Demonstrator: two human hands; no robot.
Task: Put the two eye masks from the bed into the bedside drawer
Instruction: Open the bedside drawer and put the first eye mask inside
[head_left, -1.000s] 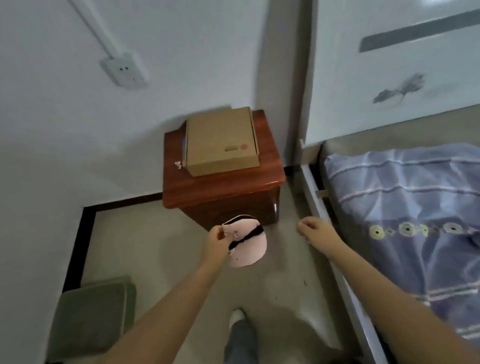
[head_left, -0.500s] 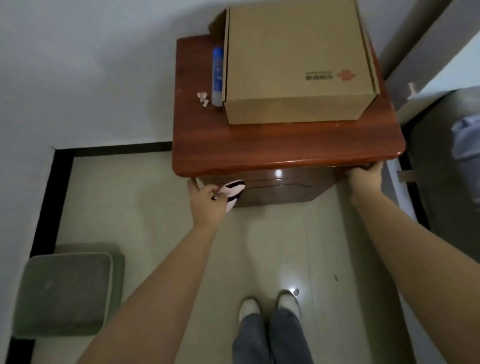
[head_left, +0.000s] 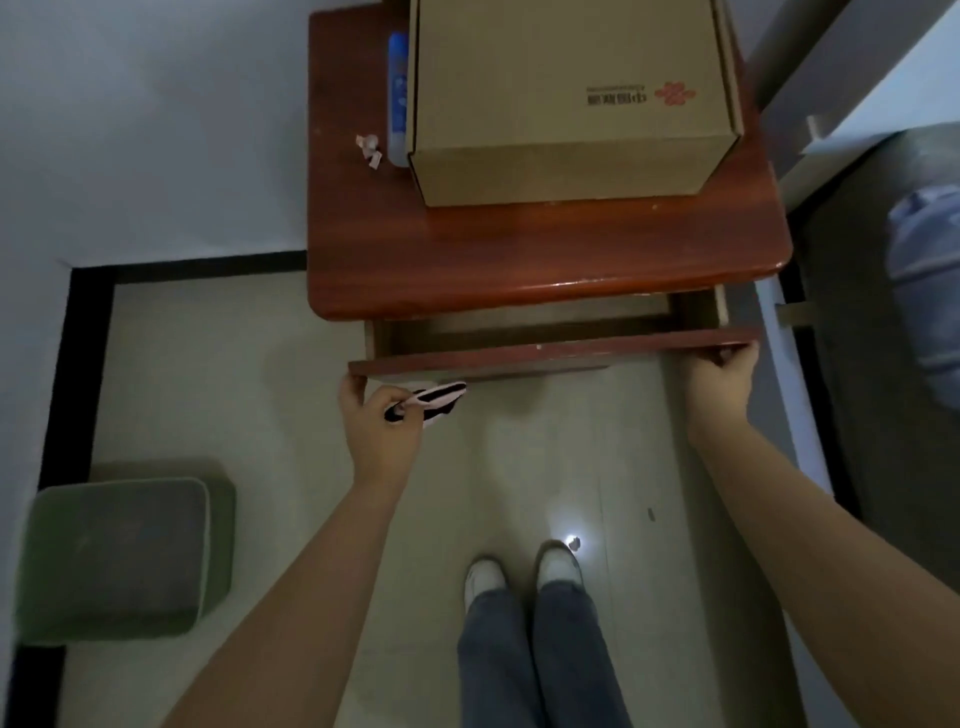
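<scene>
The bedside drawer (head_left: 550, 353) of the red-brown nightstand (head_left: 540, 270) stands pulled partly out, its dim inside showing under the top. My left hand (head_left: 376, 421) holds a pink eye mask (head_left: 434, 402) with a black strap, and its fingertips hook under the drawer front's left end. My right hand (head_left: 719, 376) grips the drawer front's right end. I cannot tell whether one or two masks are bunched in the left hand. The bed (head_left: 924, 291) shows only as a blue striped edge at the right.
A cardboard box (head_left: 566, 98) fills most of the nightstand top, with a blue tube (head_left: 397, 98) and paper scraps (head_left: 370, 149) beside it. A green cushion (head_left: 119, 551) lies on the floor at the left. My feet (head_left: 522, 571) stand on pale tiles before the nightstand.
Both hands went from mid-air to the drawer front's two ends, and the drawer has slid out toward me. The mask stays in my left hand. The camera has tilted down over the nightstand.
</scene>
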